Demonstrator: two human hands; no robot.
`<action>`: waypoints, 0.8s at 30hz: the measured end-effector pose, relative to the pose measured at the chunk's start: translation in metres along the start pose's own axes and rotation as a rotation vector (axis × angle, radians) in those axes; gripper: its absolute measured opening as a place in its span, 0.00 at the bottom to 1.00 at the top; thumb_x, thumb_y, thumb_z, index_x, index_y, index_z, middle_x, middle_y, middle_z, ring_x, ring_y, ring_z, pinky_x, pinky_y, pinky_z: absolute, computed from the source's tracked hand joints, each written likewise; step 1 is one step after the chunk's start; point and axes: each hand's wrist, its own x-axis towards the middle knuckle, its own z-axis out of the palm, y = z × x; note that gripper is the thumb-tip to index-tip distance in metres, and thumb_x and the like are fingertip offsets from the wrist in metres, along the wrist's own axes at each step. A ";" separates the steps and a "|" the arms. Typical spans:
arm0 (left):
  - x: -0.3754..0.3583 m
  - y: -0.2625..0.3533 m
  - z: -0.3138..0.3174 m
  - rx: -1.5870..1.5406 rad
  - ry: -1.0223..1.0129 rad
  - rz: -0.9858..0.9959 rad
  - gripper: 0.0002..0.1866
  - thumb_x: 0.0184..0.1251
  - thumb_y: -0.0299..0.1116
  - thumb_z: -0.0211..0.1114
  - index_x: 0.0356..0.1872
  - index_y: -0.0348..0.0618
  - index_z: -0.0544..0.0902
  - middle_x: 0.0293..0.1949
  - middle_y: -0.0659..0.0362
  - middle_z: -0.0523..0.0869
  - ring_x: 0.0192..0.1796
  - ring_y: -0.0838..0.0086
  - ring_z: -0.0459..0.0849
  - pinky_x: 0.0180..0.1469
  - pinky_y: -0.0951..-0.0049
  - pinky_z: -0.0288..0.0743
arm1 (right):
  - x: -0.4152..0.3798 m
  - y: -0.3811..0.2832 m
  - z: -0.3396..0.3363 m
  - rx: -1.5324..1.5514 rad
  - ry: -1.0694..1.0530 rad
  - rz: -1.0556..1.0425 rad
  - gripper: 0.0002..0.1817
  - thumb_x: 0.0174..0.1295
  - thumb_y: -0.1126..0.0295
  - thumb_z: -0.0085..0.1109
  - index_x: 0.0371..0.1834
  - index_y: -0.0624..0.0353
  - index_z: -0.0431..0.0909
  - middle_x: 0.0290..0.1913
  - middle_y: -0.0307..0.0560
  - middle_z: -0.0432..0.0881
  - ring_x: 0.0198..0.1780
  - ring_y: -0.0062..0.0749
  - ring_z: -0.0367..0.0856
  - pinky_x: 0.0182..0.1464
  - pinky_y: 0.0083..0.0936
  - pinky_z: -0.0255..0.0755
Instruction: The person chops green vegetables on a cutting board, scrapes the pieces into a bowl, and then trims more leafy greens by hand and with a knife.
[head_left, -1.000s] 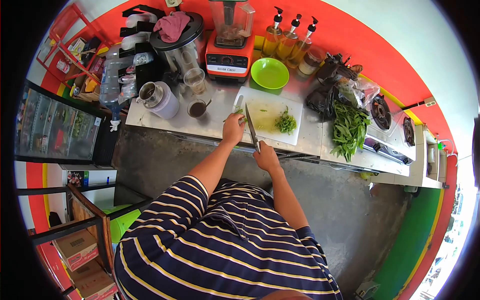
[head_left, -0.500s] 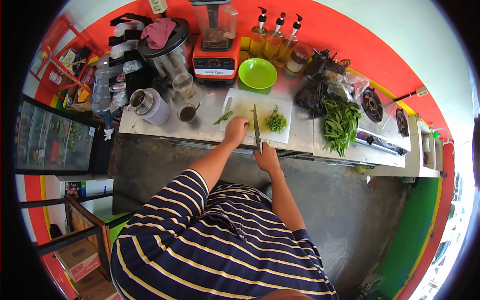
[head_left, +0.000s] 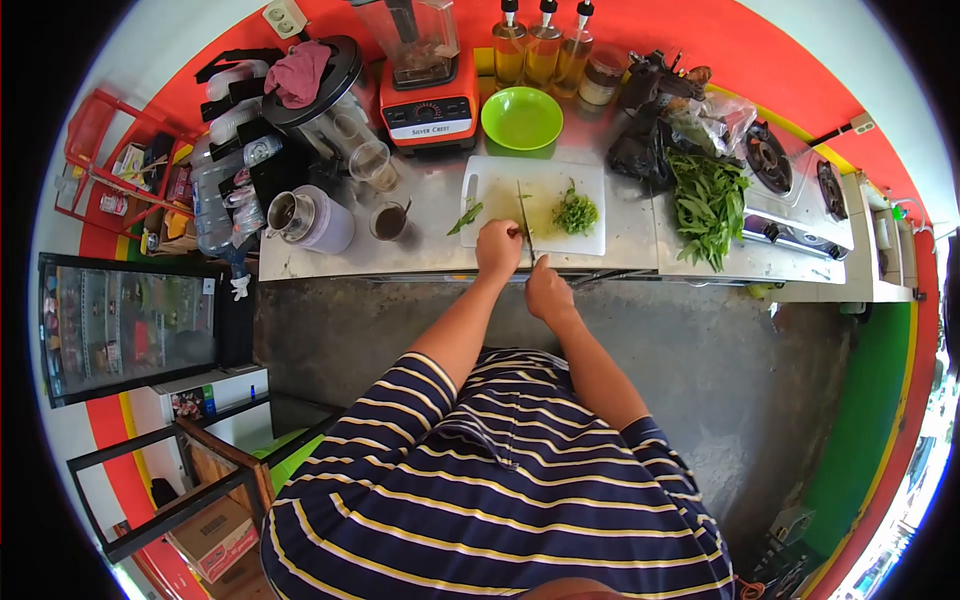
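On the white cutting board (head_left: 482,178) lies a small heap of chopped green leaves (head_left: 575,213), right of the knife. My right hand (head_left: 549,289) is closed round the handle of the knife (head_left: 525,212), whose blade points away from me across the board. My left hand (head_left: 499,249) is beside the blade on its left, fingers pinched together at the board's near edge. What those fingers hold is too small to make out. A loose green leaf (head_left: 466,217) rests at the board's left side.
Behind the board stand a green bowl (head_left: 522,118), a red blender (head_left: 429,112) and several oil bottles (head_left: 542,52). To the left are a glass of dark liquid (head_left: 389,222) and a metal-mouthed flask (head_left: 318,222). Leafy greens (head_left: 708,208) lie right, near a gas stove (head_left: 795,238).
The view has shifted, so the counter appears farther right. My left hand has come closer to the knife. The blade now shows thinner, turned more edge-on.
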 end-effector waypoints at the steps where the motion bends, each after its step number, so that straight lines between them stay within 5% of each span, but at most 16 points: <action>1: -0.001 0.001 0.002 -0.020 0.026 -0.047 0.08 0.54 0.27 0.74 0.36 0.40 0.90 0.37 0.50 0.90 0.41 0.56 0.90 0.46 0.61 0.83 | 0.002 -0.004 -0.004 -0.049 -0.023 0.012 0.21 0.67 0.71 0.56 0.58 0.70 0.64 0.45 0.69 0.87 0.49 0.61 0.88 0.52 0.49 0.83; 4: -0.002 0.002 0.003 -0.037 0.007 -0.050 0.04 0.58 0.28 0.71 0.34 0.43 0.90 0.40 0.49 0.88 0.44 0.51 0.88 0.47 0.54 0.81 | 0.016 -0.013 -0.016 -0.083 -0.047 0.039 0.20 0.67 0.72 0.58 0.57 0.67 0.63 0.46 0.66 0.88 0.51 0.57 0.89 0.53 0.45 0.83; 8: 0.003 -0.013 0.002 -0.130 0.006 0.106 0.13 0.60 0.31 0.73 0.45 0.39 0.91 0.36 0.47 0.91 0.38 0.57 0.90 0.44 0.65 0.82 | 0.032 -0.011 -0.027 -0.124 -0.030 -0.009 0.18 0.68 0.70 0.56 0.55 0.66 0.65 0.47 0.67 0.87 0.51 0.57 0.89 0.53 0.45 0.83; 11: 0.000 -0.025 -0.014 -0.087 0.046 0.083 0.14 0.64 0.34 0.72 0.47 0.38 0.91 0.33 0.46 0.91 0.35 0.59 0.91 0.41 0.67 0.81 | 0.025 -0.002 -0.023 0.054 0.074 0.025 0.17 0.70 0.68 0.54 0.54 0.68 0.65 0.44 0.70 0.86 0.48 0.62 0.88 0.52 0.50 0.82; 13: -0.004 -0.026 -0.026 -0.101 0.052 0.053 0.13 0.65 0.35 0.71 0.45 0.38 0.91 0.32 0.46 0.91 0.33 0.60 0.91 0.40 0.67 0.80 | 0.022 0.009 -0.023 0.225 0.064 -0.054 0.15 0.70 0.67 0.54 0.49 0.69 0.66 0.41 0.77 0.84 0.47 0.72 0.83 0.52 0.58 0.76; 16: -0.002 -0.023 -0.035 -0.115 0.042 0.000 0.12 0.66 0.36 0.71 0.43 0.39 0.91 0.33 0.46 0.91 0.34 0.61 0.90 0.39 0.67 0.79 | 0.024 0.022 -0.016 0.253 0.007 -0.224 0.18 0.70 0.64 0.57 0.49 0.70 0.66 0.38 0.78 0.83 0.45 0.75 0.82 0.50 0.60 0.74; 24: 0.012 -0.031 -0.033 -0.170 0.020 0.056 0.18 0.67 0.21 0.64 0.59 0.36 0.85 0.44 0.47 0.92 0.40 0.58 0.90 0.48 0.65 0.81 | 0.023 0.041 -0.016 0.154 -0.044 -0.156 0.18 0.69 0.64 0.57 0.51 0.69 0.68 0.44 0.76 0.84 0.49 0.71 0.84 0.53 0.57 0.77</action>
